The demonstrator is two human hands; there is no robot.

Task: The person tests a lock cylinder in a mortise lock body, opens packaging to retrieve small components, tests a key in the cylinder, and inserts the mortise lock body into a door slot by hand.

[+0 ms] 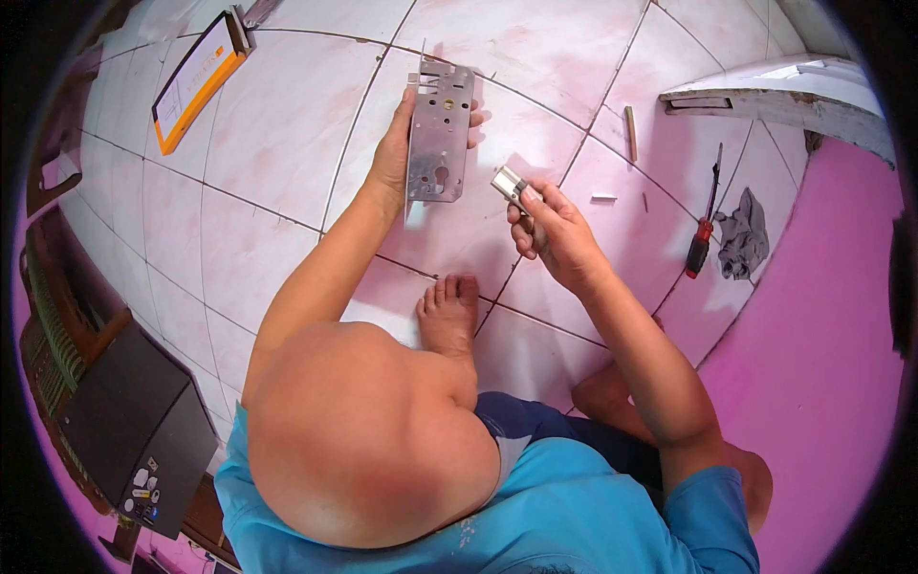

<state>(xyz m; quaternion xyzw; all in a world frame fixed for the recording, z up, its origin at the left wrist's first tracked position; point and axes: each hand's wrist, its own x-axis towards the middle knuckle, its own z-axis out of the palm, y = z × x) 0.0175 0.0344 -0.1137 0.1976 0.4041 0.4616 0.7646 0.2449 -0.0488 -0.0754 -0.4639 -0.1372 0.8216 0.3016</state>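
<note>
**Lock case (439, 134) in one hand, little metal piece (512, 184) in the other**

So the left arm's stretched out far past the raised knee, and the left hand (390, 153) has the lock case upright: thumb along its left edge, fingers wrapped behind and peeking out on the right. The right hand (562, 234) is a bit nearer, off to the right, thumb pressed down on the metal piece with the fingers curled under it. Proper pinch. The two parts are near each other but not touching.

Floor's pale tile (268, 105) with dark joints, running up to a pink wall (813, 364) on the right. By that wall: a red-and-black screwdriver (704, 230) right beside a crumpled grey cloth (743, 236). Far left, an orange-and-white box (203, 86).

The case is flat, dull silver sheet, dotted with holes plus a keyhole-shaped cutout at its near end. The small piece is shinier and blocky.
</note>
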